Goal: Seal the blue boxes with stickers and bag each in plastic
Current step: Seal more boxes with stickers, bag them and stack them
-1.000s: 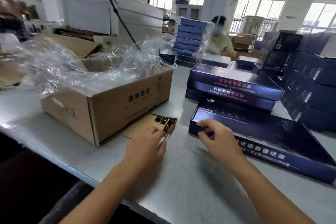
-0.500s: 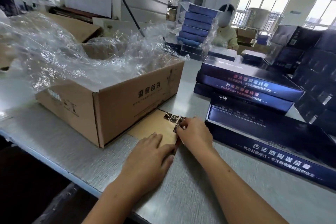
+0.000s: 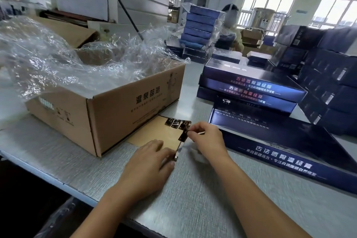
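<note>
Carton [image 3: 135,106] with clear plastic at left. Sticker sheet [image 3: 154,137] lies by its near side; my left hand [image 3: 148,164] presses it flat, fingers straight. My right hand [image 3: 206,139] pinches one dark sticker [image 3: 183,135] at the sheet's right edge. Blue box [image 3: 280,141] lies flat on the table [image 3: 193,199] just right of that hand, untouched.

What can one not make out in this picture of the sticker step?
- Head view: the inside of the cardboard box is hidden by crumpled plastic film.
- Head view: the print on the sticker, pinched by the right hand, is too small and dark.
- Head view: the left hand covers the near edge of the backing sheet.
- Head view: the nearest blue box is cut off by the right edge.
</note>
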